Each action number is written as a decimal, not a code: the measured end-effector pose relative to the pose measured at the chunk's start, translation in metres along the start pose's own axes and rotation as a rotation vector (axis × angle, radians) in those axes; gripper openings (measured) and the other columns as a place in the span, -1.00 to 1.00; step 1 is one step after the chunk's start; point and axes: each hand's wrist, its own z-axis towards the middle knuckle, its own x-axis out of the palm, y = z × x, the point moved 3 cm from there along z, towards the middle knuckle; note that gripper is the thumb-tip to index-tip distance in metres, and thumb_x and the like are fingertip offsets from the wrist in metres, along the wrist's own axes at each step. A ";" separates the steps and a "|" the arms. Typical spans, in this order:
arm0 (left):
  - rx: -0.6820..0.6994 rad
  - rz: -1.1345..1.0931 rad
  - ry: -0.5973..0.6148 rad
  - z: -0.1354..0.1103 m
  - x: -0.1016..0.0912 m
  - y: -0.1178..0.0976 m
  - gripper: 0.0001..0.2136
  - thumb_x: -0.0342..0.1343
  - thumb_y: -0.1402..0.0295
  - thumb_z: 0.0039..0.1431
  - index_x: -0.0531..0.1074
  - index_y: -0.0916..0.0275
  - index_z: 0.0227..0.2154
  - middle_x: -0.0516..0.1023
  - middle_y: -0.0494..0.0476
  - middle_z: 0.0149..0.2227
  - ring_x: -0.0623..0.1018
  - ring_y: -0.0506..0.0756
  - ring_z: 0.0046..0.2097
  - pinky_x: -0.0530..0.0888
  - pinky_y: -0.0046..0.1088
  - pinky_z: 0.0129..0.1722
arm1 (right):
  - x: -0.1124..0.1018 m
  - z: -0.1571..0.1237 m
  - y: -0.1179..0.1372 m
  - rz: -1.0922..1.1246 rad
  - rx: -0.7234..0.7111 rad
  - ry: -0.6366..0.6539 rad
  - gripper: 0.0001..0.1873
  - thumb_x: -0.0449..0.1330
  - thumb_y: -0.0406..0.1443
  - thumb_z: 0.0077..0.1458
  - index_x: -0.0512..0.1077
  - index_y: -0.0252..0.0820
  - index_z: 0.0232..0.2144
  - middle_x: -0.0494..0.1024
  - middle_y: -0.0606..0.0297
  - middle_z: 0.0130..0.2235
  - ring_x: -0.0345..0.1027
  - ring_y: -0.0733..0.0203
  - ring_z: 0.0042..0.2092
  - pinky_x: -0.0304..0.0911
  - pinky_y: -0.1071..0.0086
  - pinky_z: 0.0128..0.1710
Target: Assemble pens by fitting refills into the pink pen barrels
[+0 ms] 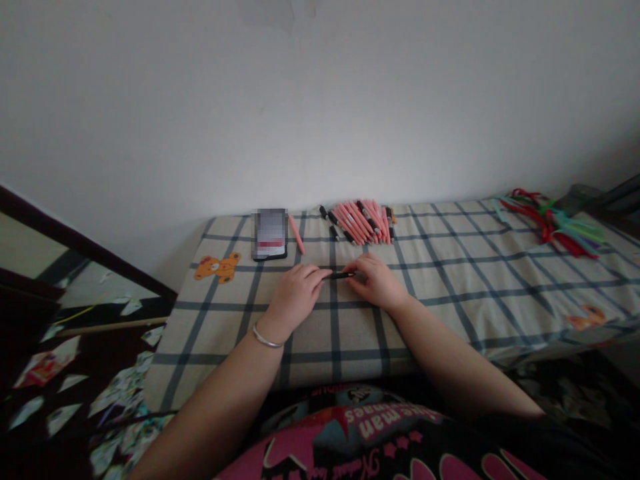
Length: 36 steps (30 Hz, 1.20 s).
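My left hand [295,293] and my right hand [375,281] rest on a checked cloth [450,293] and meet at the middle. Between them they pinch a thin black pen part [341,275], each hand closed on one end. Just beyond the hands lies a pile of several pink pens with black ends [361,222]. A single pink pen [297,234] lies apart to the left of the pile. A silver bangle circles my left wrist.
A phone [270,233] lies flat beside the single pink pen. An orange bear print [217,267] marks the cloth's left side. Red and green strips [550,223] lie at the far right. Paper scraps [75,387] litter the dark floor to the left. A white wall stands behind.
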 end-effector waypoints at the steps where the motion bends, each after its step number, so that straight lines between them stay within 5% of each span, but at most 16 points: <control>1: -0.001 -0.004 -0.003 0.000 0.000 0.000 -0.74 0.03 0.51 0.16 0.43 0.22 -0.09 0.50 0.15 -0.19 0.46 0.12 -0.17 0.44 -0.27 -0.15 | 0.000 0.000 0.000 -0.003 0.004 0.000 -0.89 0.16 -0.37 0.03 0.40 -0.18 -0.31 0.48 0.23 -0.34 0.31 0.14 -0.22 0.25 0.26 -0.18; 26: 0.021 -0.019 -0.012 -0.001 -0.001 -0.002 -0.72 0.01 0.52 0.16 0.43 0.19 -0.09 0.49 0.15 -0.19 0.46 0.11 -0.15 0.44 -0.27 -0.13 | 0.004 0.002 -0.002 -0.071 0.004 0.079 -0.76 0.02 -0.27 0.21 0.43 -0.19 -0.41 0.49 0.21 -0.40 0.29 0.15 -0.27 0.21 0.28 -0.21; 36: -0.001 -0.043 -0.009 -0.001 0.001 0.001 -0.73 0.02 0.52 0.16 0.42 0.22 -0.08 0.50 0.15 -0.17 0.46 0.12 -0.14 0.43 -0.26 -0.10 | 0.001 0.000 0.001 -0.016 -0.018 0.021 -0.84 0.17 -0.39 0.03 0.40 -0.16 -0.27 0.48 0.25 -0.33 0.31 0.14 -0.22 0.25 0.28 -0.18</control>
